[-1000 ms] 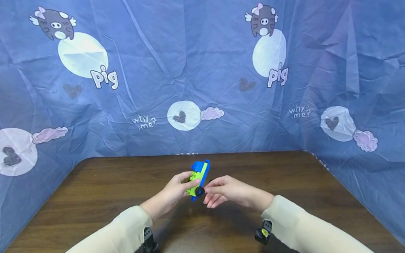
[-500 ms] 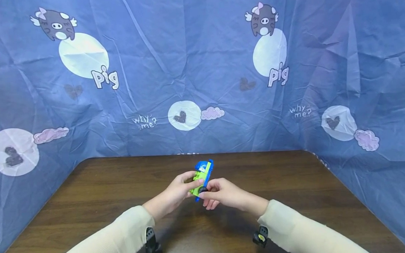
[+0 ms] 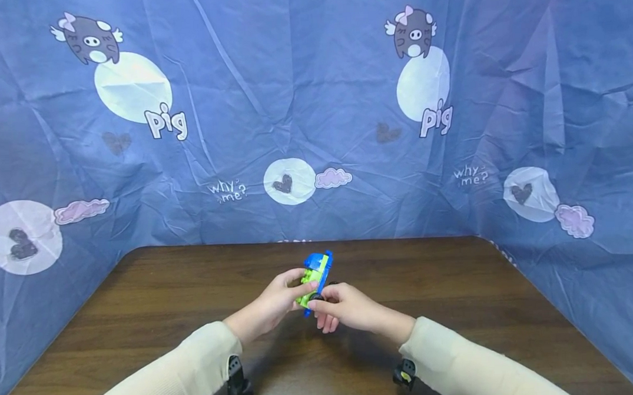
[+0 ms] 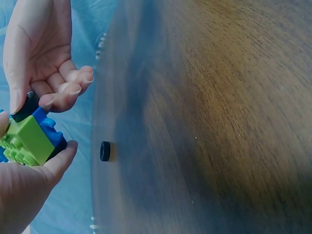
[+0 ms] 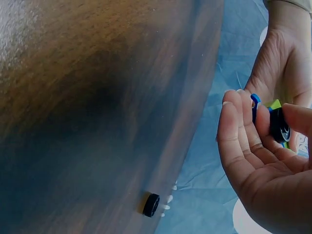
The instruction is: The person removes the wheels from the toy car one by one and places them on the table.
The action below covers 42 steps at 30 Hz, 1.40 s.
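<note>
In the head view a toy car [image 3: 313, 275] of lime-green and blue building bricks is held up over the table, tilted. My left hand [image 3: 270, 301] grips its body between thumb and fingers. My right hand [image 3: 355, 309] pinches a black wheel [image 5: 279, 126] against the car's lower side, thumb on the outer face. From the left wrist view this wheel [image 4: 25, 107] sits at the corner of the green brick [image 4: 30, 136], with the studs facing the left palm. The other fingers of the right hand are loosely bent below. Part of the car is hidden behind both hands.
A loose black wheel [image 4: 105, 151] stands on the brown wooden table [image 3: 193, 285] near its far edge, beyond the hands. A blue cloth [image 3: 292, 128] printed with pigs and hearts hangs behind the table and along its sides.
My right hand has moved left from beside the wheel and now pinches it. The toy car has shifted slightly right in the head view, still in my left hand.
</note>
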### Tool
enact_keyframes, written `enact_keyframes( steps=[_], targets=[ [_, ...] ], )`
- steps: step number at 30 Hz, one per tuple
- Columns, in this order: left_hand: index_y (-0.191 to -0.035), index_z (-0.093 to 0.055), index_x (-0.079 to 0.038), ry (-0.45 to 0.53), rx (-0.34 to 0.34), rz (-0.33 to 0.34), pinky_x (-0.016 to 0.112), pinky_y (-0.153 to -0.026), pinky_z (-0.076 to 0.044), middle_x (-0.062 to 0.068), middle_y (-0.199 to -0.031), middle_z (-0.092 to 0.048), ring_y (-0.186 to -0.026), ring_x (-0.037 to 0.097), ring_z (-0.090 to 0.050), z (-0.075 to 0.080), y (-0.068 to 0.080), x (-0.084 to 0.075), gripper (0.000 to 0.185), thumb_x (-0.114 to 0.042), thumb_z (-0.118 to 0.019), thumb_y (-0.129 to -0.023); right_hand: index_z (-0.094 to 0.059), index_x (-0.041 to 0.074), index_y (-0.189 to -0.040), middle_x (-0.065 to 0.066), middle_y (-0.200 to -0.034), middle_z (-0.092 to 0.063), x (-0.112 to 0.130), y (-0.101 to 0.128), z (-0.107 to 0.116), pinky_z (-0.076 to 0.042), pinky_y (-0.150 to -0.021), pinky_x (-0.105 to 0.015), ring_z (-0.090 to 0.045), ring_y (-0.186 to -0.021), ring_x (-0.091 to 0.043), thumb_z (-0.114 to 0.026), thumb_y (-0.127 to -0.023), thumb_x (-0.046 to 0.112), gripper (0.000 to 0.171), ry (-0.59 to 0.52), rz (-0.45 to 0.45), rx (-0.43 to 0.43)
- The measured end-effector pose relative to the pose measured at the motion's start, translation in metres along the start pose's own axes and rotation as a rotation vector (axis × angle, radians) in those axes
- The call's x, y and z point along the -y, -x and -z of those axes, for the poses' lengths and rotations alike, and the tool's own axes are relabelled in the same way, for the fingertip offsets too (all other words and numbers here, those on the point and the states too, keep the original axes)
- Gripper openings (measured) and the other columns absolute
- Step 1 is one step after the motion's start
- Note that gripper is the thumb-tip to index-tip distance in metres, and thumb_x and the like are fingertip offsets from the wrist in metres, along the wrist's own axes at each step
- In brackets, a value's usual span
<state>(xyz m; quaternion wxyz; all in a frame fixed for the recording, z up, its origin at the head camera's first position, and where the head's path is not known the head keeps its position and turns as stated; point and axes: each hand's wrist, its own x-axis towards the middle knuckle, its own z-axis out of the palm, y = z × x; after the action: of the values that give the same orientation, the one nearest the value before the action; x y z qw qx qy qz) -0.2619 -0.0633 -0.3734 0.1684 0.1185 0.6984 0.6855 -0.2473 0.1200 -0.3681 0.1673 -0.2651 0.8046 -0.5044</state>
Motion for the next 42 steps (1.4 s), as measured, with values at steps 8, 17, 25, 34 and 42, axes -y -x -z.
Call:
enact_keyframes(
  steps=[8, 17, 25, 34, 42],
  targets=[
    [-0.139, -0.038, 0.009, -0.003, 0.012, -0.023, 0.044, -0.098, -0.049, 0.023, -0.123, -0.056, -0.099, 0.015, -0.062, -0.002, -0.001, 0.002, 0.049, -0.017, -0.053, -0.100, -0.064, -0.010, -0.083, -0.023, -0.070, -0.068, -0.003, 0.000, -0.004, -0.056, -0.060, -0.052, -0.065, -0.055, -0.019, -0.060, -0.096, 0.021, 0.033, -0.027, 0.021, -0.045],
    [-0.129, -0.047, 0.012, -0.118, -0.052, -0.051, 0.035, -0.087, -0.054, 0.019, -0.113, -0.060, -0.095, 0.017, -0.059, -0.008, -0.001, 0.001, 0.042, -0.016, -0.054, -0.099, -0.068, -0.007, -0.078, -0.022, -0.066, -0.068, -0.001, 0.001, -0.012, -0.056, -0.049, -0.039, -0.065, -0.052, -0.027, -0.064, -0.094, 0.021, 0.032, 0.016, 0.040, -0.159],
    [-0.123, -0.054, 0.011, -0.219, -0.136, -0.060, 0.032, -0.084, -0.051, 0.016, -0.107, -0.065, -0.092, 0.017, -0.060, -0.011, -0.003, 0.002, 0.037, -0.016, -0.058, -0.097, -0.067, -0.005, -0.073, -0.015, -0.062, -0.068, -0.003, -0.001, -0.016, -0.055, -0.051, -0.047, -0.065, -0.050, -0.023, -0.067, -0.091, 0.021, 0.032, 0.107, 0.066, -0.211],
    [-0.121, -0.055, 0.011, -0.239, -0.123, -0.071, 0.029, -0.079, -0.052, 0.016, -0.102, -0.066, -0.085, 0.014, -0.060, -0.012, -0.004, 0.002, 0.034, -0.014, -0.057, -0.098, -0.068, -0.007, -0.072, -0.012, -0.061, -0.068, -0.005, -0.001, -0.018, -0.056, -0.052, -0.044, -0.063, -0.048, -0.014, -0.066, -0.092, 0.017, 0.031, 0.185, 0.099, -0.239],
    [-0.121, -0.055, 0.008, -0.276, -0.121, -0.037, 0.032, -0.080, -0.052, 0.014, -0.102, -0.066, -0.087, 0.016, -0.060, -0.016, -0.003, -0.002, 0.034, -0.018, -0.056, -0.099, -0.069, -0.006, -0.073, -0.011, -0.061, -0.069, -0.006, 0.000, -0.015, -0.056, -0.052, -0.042, -0.064, -0.050, -0.015, -0.066, -0.092, 0.017, 0.030, 0.214, 0.111, -0.226]
  ],
)
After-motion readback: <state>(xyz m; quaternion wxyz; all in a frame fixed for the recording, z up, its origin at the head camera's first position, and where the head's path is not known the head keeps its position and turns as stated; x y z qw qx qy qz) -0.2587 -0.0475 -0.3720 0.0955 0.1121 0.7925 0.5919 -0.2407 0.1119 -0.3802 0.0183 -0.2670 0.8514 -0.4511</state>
